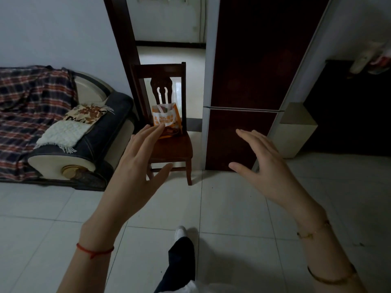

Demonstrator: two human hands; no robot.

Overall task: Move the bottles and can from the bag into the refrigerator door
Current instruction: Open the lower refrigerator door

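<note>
An orange and white bag (167, 119) stands upright on the seat of a dark wooden chair (171, 149) ahead of me. Its contents are hidden; no bottle or can shows. To the right of the chair stands a tall dark red refrigerator (247, 81) with both doors closed. My left hand (140, 166) is raised in front of the chair with fingers spread, its fingertips overlapping the bag's lower left corner in view. My right hand (266, 168) is raised in front of the lower refrigerator door, fingers apart and empty.
A sofa (63, 132) with a plaid blanket and cushions fills the left side. Behind the chair an open doorway (169, 28) leads to another room. A dark cabinet (355, 106) stands at the right. White floor tiles (232, 208) lie between me and the chair; my shoe (181, 231) shows below.
</note>
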